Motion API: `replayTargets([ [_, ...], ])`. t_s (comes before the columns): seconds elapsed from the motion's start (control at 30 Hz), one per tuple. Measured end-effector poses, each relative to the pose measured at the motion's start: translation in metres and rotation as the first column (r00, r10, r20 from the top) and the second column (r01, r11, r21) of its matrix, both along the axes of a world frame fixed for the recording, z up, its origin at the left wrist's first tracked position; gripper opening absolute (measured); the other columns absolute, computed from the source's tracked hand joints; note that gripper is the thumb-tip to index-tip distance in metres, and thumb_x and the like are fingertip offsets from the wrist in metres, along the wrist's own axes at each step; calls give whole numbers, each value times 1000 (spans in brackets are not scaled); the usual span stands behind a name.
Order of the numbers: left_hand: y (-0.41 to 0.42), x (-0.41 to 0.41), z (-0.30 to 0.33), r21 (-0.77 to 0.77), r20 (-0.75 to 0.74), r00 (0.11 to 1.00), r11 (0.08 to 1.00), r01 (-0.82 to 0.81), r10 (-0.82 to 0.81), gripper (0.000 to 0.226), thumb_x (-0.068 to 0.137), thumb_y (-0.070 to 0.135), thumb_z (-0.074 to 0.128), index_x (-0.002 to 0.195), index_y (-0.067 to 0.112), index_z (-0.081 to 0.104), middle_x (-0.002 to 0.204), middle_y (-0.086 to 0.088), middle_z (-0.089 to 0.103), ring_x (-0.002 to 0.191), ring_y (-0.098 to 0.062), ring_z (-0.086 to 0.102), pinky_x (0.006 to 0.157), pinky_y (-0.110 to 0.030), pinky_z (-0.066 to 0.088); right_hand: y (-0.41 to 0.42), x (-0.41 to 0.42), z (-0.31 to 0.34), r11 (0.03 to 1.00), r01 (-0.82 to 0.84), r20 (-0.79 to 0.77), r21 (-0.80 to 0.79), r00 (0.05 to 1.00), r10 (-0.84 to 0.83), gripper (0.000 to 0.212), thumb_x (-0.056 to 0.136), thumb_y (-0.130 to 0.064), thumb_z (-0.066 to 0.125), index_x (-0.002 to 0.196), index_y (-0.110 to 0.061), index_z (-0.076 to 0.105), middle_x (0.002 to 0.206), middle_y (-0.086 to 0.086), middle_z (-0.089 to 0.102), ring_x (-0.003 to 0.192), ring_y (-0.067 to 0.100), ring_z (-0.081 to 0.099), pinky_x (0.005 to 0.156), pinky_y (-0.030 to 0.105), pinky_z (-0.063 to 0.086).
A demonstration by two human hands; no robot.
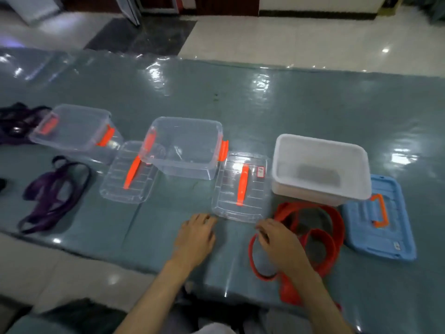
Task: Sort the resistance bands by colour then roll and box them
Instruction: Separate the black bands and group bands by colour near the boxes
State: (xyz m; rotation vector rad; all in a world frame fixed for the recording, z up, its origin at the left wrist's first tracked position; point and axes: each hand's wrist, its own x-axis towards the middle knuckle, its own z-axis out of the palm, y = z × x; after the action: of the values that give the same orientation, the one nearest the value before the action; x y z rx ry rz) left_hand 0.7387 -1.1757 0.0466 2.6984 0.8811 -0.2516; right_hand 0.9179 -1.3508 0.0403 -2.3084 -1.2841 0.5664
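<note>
Motion blur hides fingertips | right hand (277, 244) touches red bands (313, 237) at 5 o'clock, grip unclear | left hand (196, 237) flat, fingers relaxed, on table (240, 104).

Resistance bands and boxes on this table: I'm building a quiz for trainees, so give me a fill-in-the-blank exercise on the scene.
1. The bands under the right hand are ____ in colour.
2. The white box has a lid beside it that is ____ in colour.
3. The number of boxes standing open on the table is ____.
4. The bands at the table's left end are ____ in colour.

Missing words: red; blue; three; purple.
</note>
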Motion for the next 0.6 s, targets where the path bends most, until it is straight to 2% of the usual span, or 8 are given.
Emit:
replayTargets([
  [0.07,25,-30,3,24,-2,999,998,-49,49,39,92,20,65,131,17,67,132,-8,65,124,-34,61,97,-46,50,30,-27,4,1000,-29,21,4,999,29,19,97,-12,66,114,-13,72,115,4,72,113,26,65,98,35,46],
  [0.2,79,-100,3,73,-23,993,991,-110,112,42,99,28,55,141,24,58,141,-1,58,134,-26,54,104,-39,44,105,-90,11,997,-76,43,-29,996,77,22,98,-16,63,117,-13,74,117,6,74,112,29,67,95,39,48],
  [0.23,94,-119,4,77,-9,991,989,-129,131,41,99,27,56,139,23,60,140,-1,59,132,-26,55,103,-39,45,125,-107,13,995,-96,44,-35,994,97,23,99,-17,62,119,-13,74,118,7,74,112,30,67,95,40,48],
  [0.33,142,-179,6,89,48,977,973,-211,207,26,92,21,71,118,20,73,120,-3,69,113,-29,67,87,-40,54,184,-164,19,990,-136,96,-47,985,140,23,99,-19,64,118,-15,76,118,5,75,110,29,69,95,38,51],
  [0.43,187,-241,1,120,7,965,958,-260,261,32,105,26,46,132,21,62,136,-2,59,128,-26,54,103,-38,44,242,-218,23,987,-155,137,-36,978,158,21,97,-19,67,116,-17,78,116,5,76,108,31,71,91,39,53],
  [0.6,239,-347,-1,128,47,920,911,-392,389,33,107,25,40,134,20,58,137,0,56,128,-24,51,102,-37,42,334,-295,33,936,-339,189,-98,917,352,28,103,-28,57,126,-22,71,126,2,70,118,27,66,97,40,50],
])
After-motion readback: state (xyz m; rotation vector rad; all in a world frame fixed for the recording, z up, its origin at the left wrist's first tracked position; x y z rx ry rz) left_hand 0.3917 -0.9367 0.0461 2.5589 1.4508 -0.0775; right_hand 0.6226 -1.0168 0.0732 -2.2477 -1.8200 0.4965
